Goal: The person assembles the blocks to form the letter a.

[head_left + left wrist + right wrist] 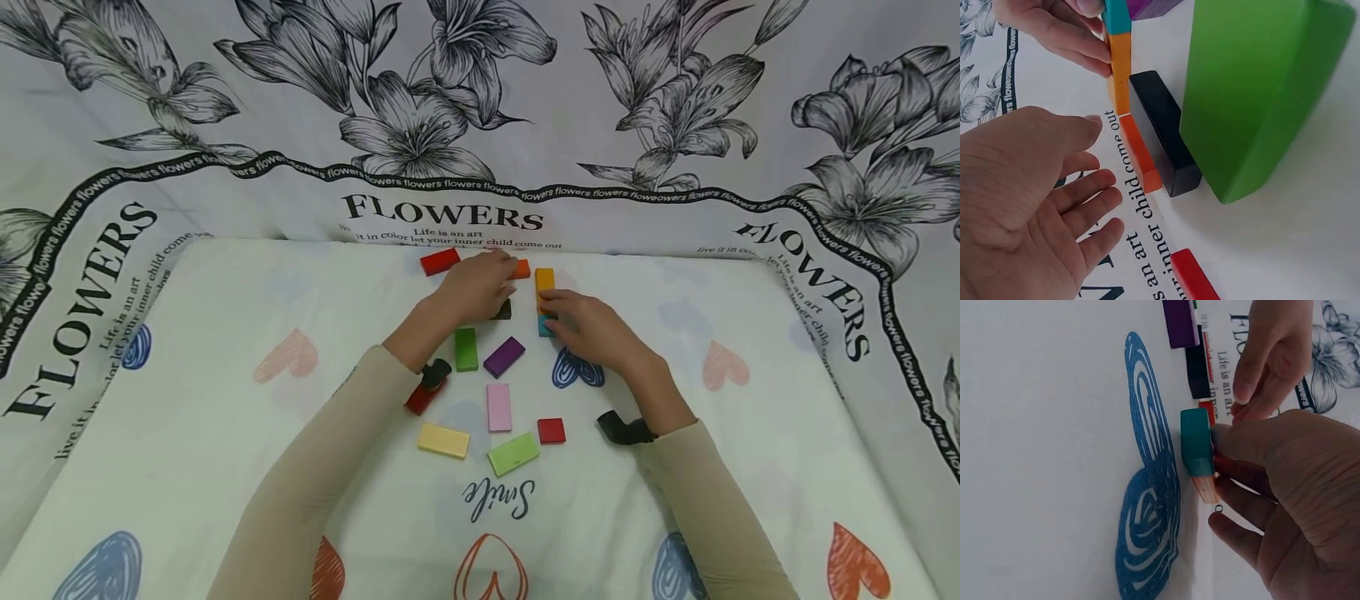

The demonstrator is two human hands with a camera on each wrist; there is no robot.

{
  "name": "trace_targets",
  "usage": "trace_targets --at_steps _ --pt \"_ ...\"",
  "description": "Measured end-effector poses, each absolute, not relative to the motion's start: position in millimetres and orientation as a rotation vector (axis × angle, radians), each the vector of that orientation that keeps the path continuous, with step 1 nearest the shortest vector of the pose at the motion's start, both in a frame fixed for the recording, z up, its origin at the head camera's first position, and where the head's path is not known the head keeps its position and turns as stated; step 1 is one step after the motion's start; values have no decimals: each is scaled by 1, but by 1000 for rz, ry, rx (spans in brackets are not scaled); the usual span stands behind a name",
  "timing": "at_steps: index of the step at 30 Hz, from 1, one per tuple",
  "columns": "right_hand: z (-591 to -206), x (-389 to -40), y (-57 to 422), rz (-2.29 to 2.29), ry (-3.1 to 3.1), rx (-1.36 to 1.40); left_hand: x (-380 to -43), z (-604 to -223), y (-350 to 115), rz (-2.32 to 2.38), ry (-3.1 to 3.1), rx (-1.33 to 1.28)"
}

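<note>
Lining-up, it seems: the right hand (596, 327) touches the teal block (545, 329) and amber block (545, 278), set end-to-end, grip unclear; the left hand (478, 282), loosely spread, empty, probably needs the nearby orange block (522, 269).

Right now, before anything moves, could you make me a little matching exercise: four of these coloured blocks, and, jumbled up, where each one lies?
Places are as the head view shows them.

1. Teal block
2. Purple block
3. Light green block
4. Pale yellow block

A. Nearest the printed word "Smile"
B. Just below the dark red block
C. End to end with the yellow-orange block
D. Just right of the darker green block

Right pairs: 1-C, 2-D, 3-A, 4-B.
</note>
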State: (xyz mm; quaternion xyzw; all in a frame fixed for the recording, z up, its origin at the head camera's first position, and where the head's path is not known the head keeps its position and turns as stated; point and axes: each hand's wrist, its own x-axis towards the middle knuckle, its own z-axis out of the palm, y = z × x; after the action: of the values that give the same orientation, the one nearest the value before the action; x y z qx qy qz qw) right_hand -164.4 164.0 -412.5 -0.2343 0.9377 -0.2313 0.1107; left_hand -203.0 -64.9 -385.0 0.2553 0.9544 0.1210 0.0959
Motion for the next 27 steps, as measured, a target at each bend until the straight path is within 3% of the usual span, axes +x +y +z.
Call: trace_targets --at_steps 27 --pt "-413 -172 172 -737 2685 -730 -240 -394 -42 389 2788 636"
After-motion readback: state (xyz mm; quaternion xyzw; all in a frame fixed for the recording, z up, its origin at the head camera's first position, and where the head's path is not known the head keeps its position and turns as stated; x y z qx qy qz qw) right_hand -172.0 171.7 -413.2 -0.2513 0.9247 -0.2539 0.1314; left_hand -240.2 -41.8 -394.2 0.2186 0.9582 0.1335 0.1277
